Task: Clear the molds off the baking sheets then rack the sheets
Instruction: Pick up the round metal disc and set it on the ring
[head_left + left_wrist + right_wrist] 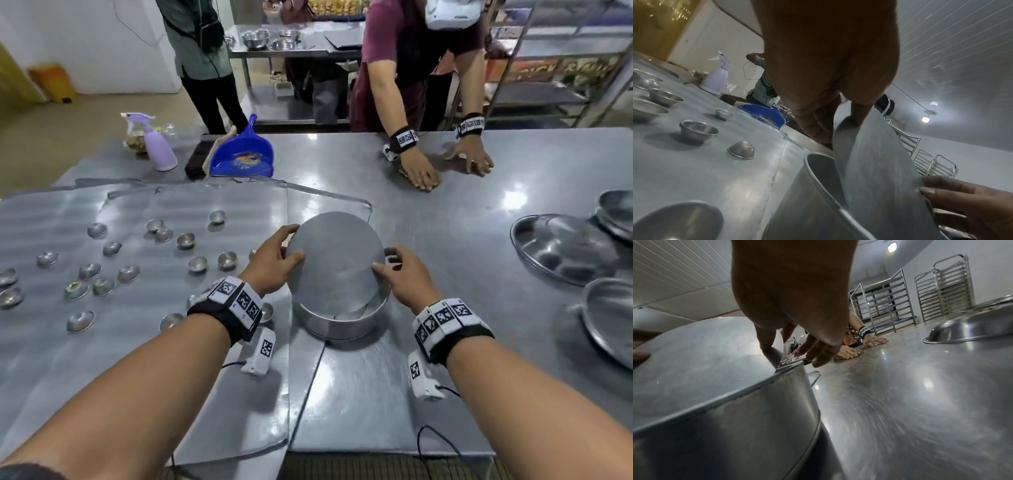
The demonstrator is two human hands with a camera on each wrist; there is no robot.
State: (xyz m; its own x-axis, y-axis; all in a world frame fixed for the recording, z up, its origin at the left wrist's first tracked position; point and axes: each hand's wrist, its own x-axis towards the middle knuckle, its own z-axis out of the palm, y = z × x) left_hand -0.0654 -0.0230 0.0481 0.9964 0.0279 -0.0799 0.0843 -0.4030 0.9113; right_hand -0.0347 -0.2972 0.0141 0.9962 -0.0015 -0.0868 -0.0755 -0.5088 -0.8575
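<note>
A flat round metal disc (335, 260) is tilted over a round deep pan (339, 322) at the table's centre, its near edge dipping inside the pan. My left hand (277, 260) grips the disc's left edge, thumb on top. My right hand (397, 274) pinches its right edge. The left wrist view shows the disc (879, 162) leaning into the pan (813, 194). In the right wrist view my thumb is on the disc (705, 353) above the pan wall (756, 426). Several small metal molds (227, 260) lie scattered on a baking sheet (137, 359) to the left. The pan stands on another sheet (359, 394).
A lilac spray bottle (159, 144) and a blue dustpan (243, 150) sit at the table's back left. Another person's hands (419, 171) press on the far side of the table. Large round trays (561, 246) lie at the right. Tall sheet racks (879, 305) stand beyond the table.
</note>
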